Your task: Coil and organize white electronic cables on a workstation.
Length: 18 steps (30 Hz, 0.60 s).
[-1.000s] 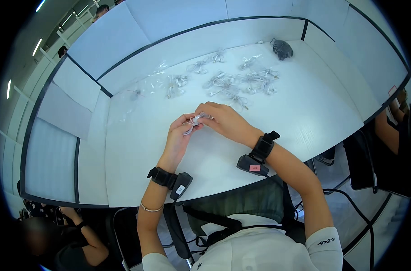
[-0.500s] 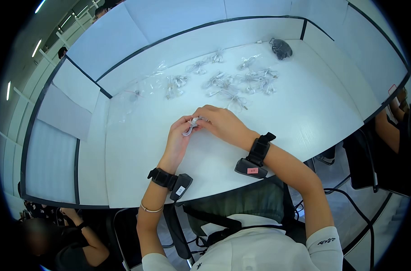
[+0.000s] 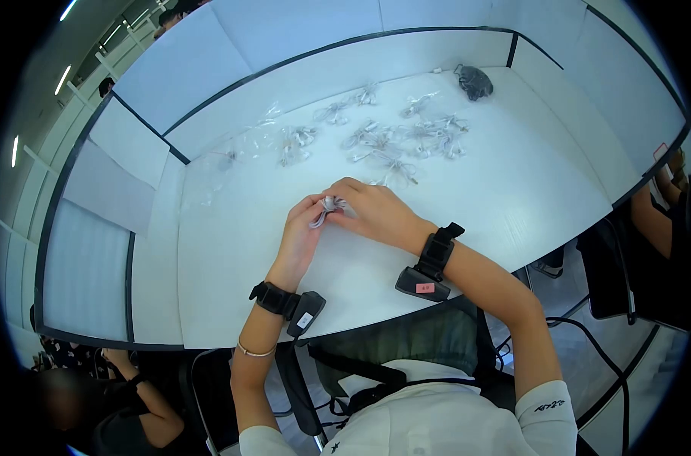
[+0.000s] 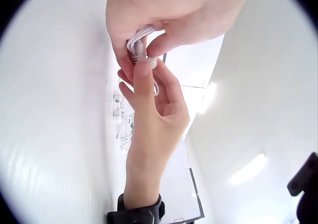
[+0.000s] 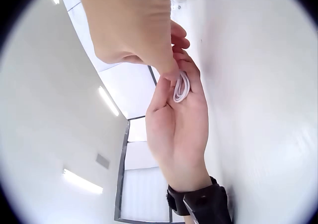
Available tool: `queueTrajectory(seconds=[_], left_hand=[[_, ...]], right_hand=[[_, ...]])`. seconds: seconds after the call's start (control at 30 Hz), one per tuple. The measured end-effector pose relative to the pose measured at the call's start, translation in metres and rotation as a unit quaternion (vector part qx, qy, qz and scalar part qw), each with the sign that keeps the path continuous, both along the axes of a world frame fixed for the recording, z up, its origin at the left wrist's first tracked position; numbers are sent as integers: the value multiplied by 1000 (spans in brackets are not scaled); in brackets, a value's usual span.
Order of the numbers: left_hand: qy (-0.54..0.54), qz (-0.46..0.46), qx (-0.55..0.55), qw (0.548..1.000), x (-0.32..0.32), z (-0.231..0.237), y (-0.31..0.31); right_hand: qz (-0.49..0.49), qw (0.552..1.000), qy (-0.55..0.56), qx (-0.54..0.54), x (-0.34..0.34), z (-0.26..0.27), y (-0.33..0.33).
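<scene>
A bundled white cable [image 3: 320, 221] is between the two hands, over the front middle of the table. My left hand [image 3: 296, 232] pinches the coil between thumb and fingers; in the right wrist view a loop of the cable [image 5: 182, 89] lies against its fingers, palm facing the camera. From the other side, my right hand [image 3: 380, 210] grips the bundle's middle, its thumb pressed on the cable wound round the coil, as the left wrist view shows. Part of the cable [image 4: 136, 44] is hidden behind the fingers.
Several bundled white cables [image 3: 380, 140] lie across the back of the white table [image 3: 513, 205]. Clear plastic bags [image 3: 247, 144] lie at the back left, and a dark grey pouch [image 3: 475, 83] sits in the far right corner. Low white partitions [image 3: 345, 57] with dark edging surround the table.
My right hand has shifted slightly left, and its fingers and thumb have changed position on the cable. The left hand has stayed nearly in place, still holding the coil.
</scene>
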<state>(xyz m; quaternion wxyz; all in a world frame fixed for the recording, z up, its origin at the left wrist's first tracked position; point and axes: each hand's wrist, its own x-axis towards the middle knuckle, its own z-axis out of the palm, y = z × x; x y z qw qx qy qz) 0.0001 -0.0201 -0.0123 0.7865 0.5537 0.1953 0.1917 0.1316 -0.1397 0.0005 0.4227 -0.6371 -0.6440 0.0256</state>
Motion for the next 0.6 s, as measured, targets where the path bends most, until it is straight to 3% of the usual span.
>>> queueTrajectory(seconds=[0.6], left_hand=[[-13,23,28,999,1,7,-5]], right_hand=[[-10,999,3,33,0,0,2]])
